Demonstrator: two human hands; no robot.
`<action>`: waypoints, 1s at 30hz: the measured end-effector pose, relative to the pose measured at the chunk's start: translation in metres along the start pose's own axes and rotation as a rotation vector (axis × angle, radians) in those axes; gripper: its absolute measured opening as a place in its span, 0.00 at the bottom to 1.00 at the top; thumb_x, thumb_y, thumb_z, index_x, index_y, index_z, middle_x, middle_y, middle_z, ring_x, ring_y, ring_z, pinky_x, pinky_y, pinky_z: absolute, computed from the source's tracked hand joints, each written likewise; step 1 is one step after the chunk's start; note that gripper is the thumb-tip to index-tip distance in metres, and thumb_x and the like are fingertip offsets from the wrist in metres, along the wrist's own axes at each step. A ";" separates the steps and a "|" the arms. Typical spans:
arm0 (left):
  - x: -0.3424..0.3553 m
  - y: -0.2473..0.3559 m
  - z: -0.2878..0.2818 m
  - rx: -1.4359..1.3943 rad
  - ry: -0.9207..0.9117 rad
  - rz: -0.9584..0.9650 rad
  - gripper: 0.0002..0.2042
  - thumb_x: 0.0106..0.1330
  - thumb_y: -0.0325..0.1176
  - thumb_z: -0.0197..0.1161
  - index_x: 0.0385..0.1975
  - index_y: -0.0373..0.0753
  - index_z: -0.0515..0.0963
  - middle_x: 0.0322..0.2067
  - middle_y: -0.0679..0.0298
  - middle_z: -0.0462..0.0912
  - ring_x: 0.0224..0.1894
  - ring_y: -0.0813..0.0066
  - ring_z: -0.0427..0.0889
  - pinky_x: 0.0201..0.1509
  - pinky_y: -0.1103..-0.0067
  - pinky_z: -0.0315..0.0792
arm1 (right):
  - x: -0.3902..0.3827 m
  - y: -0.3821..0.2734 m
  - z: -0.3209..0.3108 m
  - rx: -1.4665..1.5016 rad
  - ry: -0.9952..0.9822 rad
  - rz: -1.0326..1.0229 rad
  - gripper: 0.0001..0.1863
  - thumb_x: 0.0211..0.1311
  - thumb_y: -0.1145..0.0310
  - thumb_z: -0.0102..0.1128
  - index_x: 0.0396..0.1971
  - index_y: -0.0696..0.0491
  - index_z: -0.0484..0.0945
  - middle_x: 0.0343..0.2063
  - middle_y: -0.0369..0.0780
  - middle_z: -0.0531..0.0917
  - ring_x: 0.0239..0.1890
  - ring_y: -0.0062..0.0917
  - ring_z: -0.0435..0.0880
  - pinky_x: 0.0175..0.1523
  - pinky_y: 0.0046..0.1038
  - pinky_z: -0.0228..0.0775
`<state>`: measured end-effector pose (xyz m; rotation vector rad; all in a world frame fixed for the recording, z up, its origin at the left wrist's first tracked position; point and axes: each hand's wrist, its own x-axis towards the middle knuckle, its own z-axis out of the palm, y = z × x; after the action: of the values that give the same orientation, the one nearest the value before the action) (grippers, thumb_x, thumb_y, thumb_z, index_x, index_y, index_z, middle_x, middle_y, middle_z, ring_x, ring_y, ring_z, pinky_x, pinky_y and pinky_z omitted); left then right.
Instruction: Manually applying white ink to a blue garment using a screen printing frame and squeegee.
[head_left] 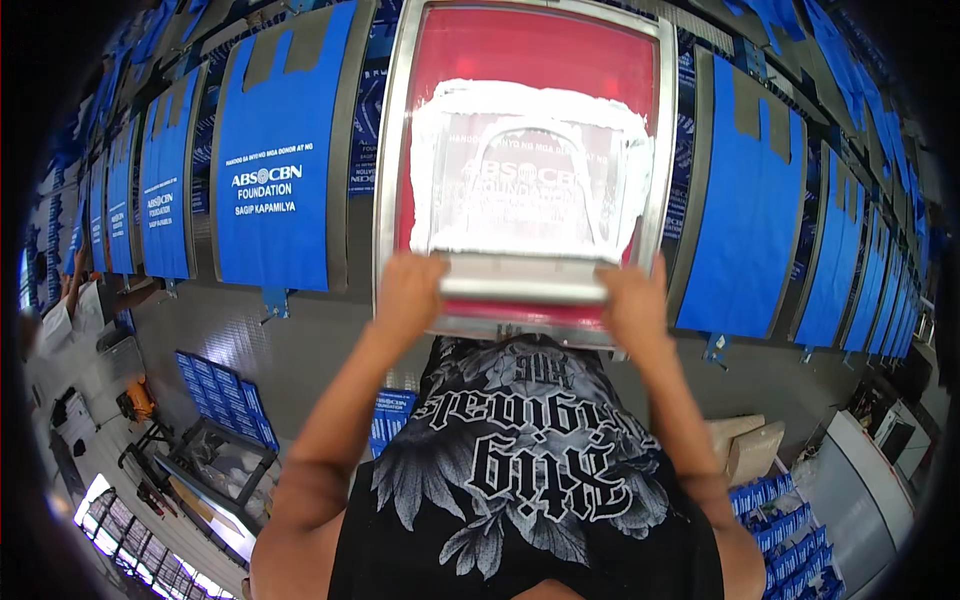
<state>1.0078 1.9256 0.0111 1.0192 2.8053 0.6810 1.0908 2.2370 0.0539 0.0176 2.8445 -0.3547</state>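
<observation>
Your left hand [416, 288] and right hand [632, 298] are closed around opposite ends of a squeegee [525, 288], which lies between them across the lower part of a metal-framed screen [394, 150], just below the white ink [525, 95]. Blue fabric panels [273, 160] lie on grey boards [338, 240] at both sides; more blue pieces [790, 525] lie at lower right.
</observation>
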 end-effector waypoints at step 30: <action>0.046 0.006 -0.029 0.097 -0.277 -0.130 0.12 0.44 0.25 0.63 0.32 0.41 0.80 0.29 0.55 0.81 0.36 0.58 0.77 0.46 0.66 0.65 | 0.015 0.001 -0.025 -0.048 -0.091 0.060 0.24 0.33 0.78 0.59 0.39 0.50 0.80 0.32 0.40 0.82 0.40 0.33 0.79 0.64 0.48 0.50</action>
<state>0.9692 1.9480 0.0429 0.8602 2.6526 0.3616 1.0701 2.2433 0.0728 0.0747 2.7549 -0.2680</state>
